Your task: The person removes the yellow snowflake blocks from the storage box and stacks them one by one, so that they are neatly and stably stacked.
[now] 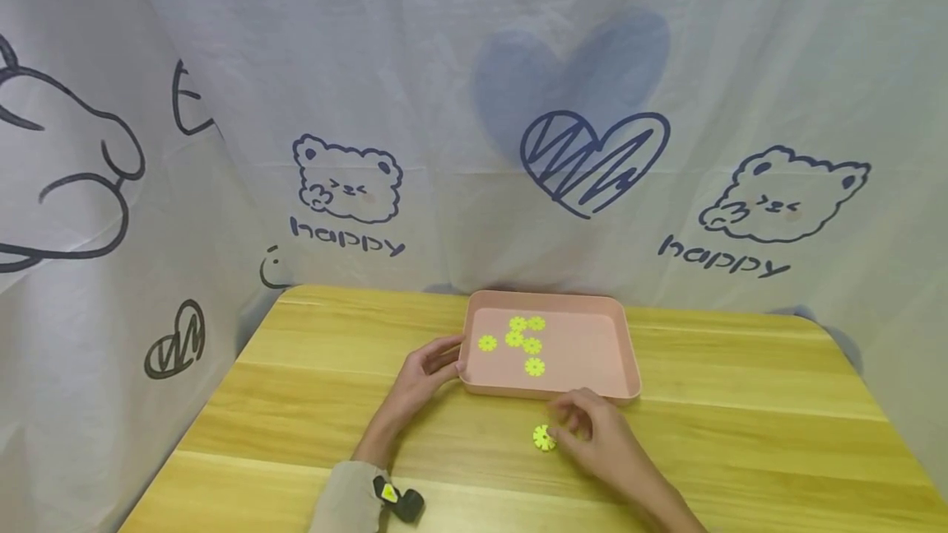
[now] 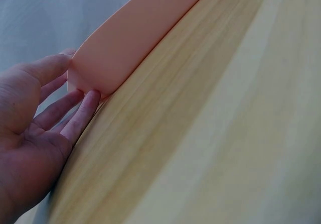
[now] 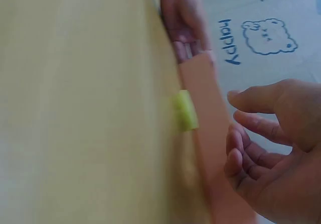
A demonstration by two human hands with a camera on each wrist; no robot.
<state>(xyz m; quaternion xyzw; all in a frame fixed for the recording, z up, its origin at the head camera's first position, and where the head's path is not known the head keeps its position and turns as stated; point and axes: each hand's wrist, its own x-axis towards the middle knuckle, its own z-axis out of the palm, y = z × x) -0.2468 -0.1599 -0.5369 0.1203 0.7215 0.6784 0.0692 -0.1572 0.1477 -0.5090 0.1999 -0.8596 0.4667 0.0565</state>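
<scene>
Left grip (image 1: 419, 377) spread against the tray's (image 1: 581, 352) left end. My right grip (image 1: 596, 434) is loosely apart, empty, beside the gear (image 1: 541, 439) on the counter (image 1: 296, 410). Looks light, stiff; I'd pinch its rim.

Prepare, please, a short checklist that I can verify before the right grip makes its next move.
1. Pink tray flat on the table: ok.
2. Left grip touching the tray at its left end: ok.
3. Loose yellow piece on the table, just outside the tray's near side: ok, within view.
4. Right grip holding that piece: not ok; the right wrist view shows nothing between thumb and fingers.
5. Bare room in the tray: ok; six yellow pieces lie left and middle, the right part is bare.
6. Loose piece single, not a stack: cannot tell; it is blurred in the right wrist view.
</scene>
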